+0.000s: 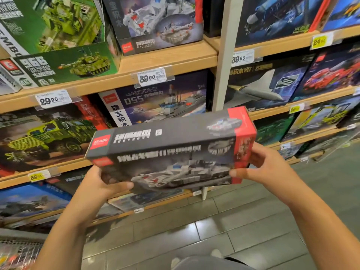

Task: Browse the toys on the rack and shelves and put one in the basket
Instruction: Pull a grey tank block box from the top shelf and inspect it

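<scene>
While you stand at the shelves, here is how things lie:

Toy box: a long dark grey box (171,151) with a red right end and a grey tank pictured on its face; you hold it level in the air in front of the lower shelves, its left end tipped slightly lower than its right.

Left hand: your left hand (101,184) grips the box's lower left corner, thumb laid across the front face, the other fingers curled behind the box and hidden.

Right hand: your right hand (266,166) holds the red end, thumb pressed on the front near the bottom edge, fingers wrapped round the end panel.

Shelves: wooden shelves (167,55) in several tiers, split by a pale upright post (224,55), packed with boxed building sets.

Neighbouring boxes: a green tank box marked 96B (64,65) on the upper left shelf; a grey warship box (155,22) to its right; a 055 ship box (155,102) directly behind the box you hold; a green truck box (48,135) to the left of that one.

Price tags: 29.90 (51,98) and 39.90 (152,76) on the shelf edges at left, another 39.90 (242,57) right of the post; the yellow tags are too blurred to read fully.

Basket: a wire mesh edge (17,250) shows at the bottom left corner; you cannot tell from here whether it is the basket.

Floor: grey tiles (214,230) below your arms.
</scene>
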